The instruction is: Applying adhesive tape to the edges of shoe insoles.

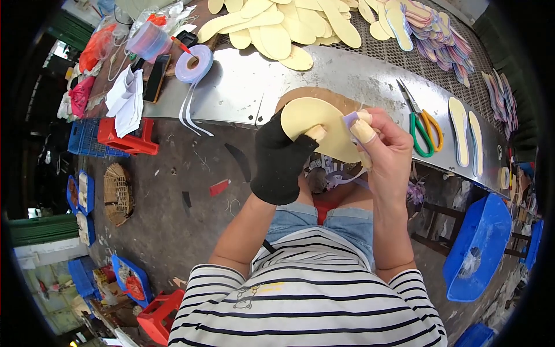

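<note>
My left hand (pixel 278 165), in a black glove with the fingertips bare, grips a pale yellow insole (pixel 306 113) with its thumb on top. The insole is held up over my lap, near the table edge. My right hand (pixel 388 141), its fingertips wrapped in tape, pinches a lavender strip (pixel 350 118) against the insole's right edge. More lavender strip (pixel 351 178) hangs below the insole. Behind the insole, a brown board (pixel 315 92) lies on the metal tabletop. Scissors (pixel 425 127) with green and orange handles lie to the right of my right hand.
A pile of yellow insoles (pixel 272 32) covers the far table. Edged insoles (pixel 439 43) are heaped at far right, and two more insoles (pixel 459 130) lie beside the scissors. A lavender tape roll (pixel 202 69) and a phone (pixel 156 80) sit left. A blue tub (pixel 477 248) stands lower right.
</note>
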### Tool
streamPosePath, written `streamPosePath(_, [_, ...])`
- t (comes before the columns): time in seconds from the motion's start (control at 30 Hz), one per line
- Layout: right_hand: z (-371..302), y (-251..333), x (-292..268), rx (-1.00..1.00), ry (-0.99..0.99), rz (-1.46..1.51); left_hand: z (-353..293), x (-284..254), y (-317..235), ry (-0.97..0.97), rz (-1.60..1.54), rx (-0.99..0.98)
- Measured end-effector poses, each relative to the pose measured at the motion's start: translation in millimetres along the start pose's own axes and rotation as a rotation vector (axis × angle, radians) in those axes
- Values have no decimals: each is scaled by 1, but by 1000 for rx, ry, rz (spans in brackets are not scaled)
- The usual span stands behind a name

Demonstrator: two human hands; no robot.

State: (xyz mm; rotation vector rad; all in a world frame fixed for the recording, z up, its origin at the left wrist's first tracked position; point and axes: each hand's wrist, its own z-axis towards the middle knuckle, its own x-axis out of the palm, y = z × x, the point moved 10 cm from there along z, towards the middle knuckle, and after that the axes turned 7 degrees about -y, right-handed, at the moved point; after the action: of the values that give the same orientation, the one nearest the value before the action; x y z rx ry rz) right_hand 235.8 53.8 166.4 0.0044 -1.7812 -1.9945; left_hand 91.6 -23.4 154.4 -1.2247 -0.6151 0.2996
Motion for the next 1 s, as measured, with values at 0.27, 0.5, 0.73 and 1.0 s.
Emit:
streamPosePath(0.27, [-1,2,-7,-58,-60,-124,-1,5,-3,13,46,16])
streamPosePath(0.5, [1,-1,-10,-7,-86,-163,1,7,-3,39,50,-35])
streamPosePath(0.73, [0,28,-6,-345,-72,-336,3,12,-6,64,82,-28])
streamPosePath(1.0, [6,15,18,-288,198,-353,26,33,-1,256,114,-125])
